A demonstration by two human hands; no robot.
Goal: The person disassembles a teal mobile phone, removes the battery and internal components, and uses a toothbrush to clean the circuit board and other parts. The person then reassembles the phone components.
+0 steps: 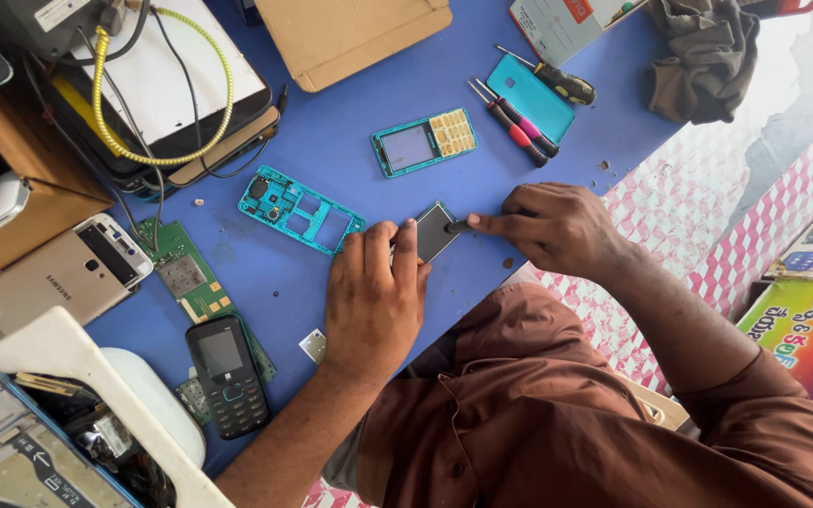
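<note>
head view, left hand [372,301] flat on display part [435,231]

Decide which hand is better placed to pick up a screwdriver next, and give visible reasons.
The right hand, probably. It lies closer to the screwdrivers and only pinches the edge of the small screen, while the left hand presses that part down on the table.

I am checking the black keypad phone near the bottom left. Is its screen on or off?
Off, as far as it shows: the black keypad phone lies face up on the blue table and its screen is dark grey, with no picture or light.
</note>
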